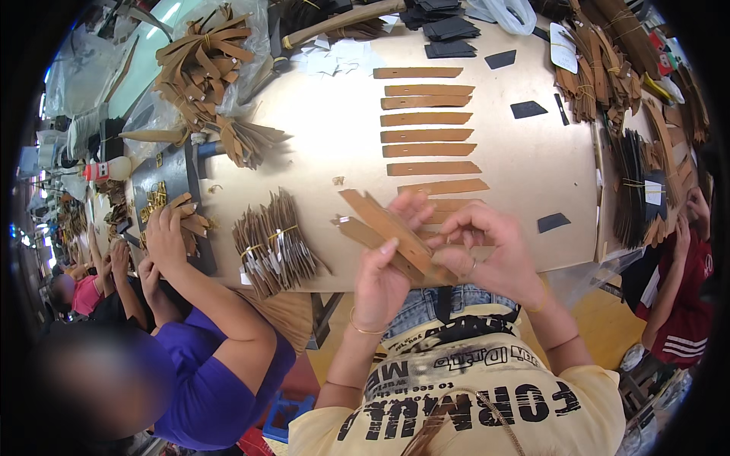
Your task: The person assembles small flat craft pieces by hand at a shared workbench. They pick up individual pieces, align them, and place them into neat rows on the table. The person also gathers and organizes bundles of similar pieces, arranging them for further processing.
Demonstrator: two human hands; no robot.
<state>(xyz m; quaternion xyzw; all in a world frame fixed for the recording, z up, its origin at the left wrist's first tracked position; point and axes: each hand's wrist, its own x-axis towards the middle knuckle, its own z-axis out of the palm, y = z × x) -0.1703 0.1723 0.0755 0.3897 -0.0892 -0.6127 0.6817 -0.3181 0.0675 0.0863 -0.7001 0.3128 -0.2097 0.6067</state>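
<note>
My left hand [382, 283] is closed around a few brown leather strips [384, 228], which slant up and left over the table's near edge. One strip lies crosswise over the others, and a slot shows near its lower end. Close by, my right hand [498, 247] has its fingers bent and drawn together at the lower right end of the strips. What it pinches there, if anything, is hidden and slightly blurred. Beyond my hands, several similar strips [430, 137] lie flat in a column, one above another. My hands partly cover the nearest ones.
Banded bundles of strips [277, 239] stand to the left, near a co-worker's hand [167, 235]. Dark trapezoid pieces [528, 109] are scattered at right. White pieces [338, 58] and black pieces [449, 30] lie at the back. More strip bundles [597, 64] fill the far right.
</note>
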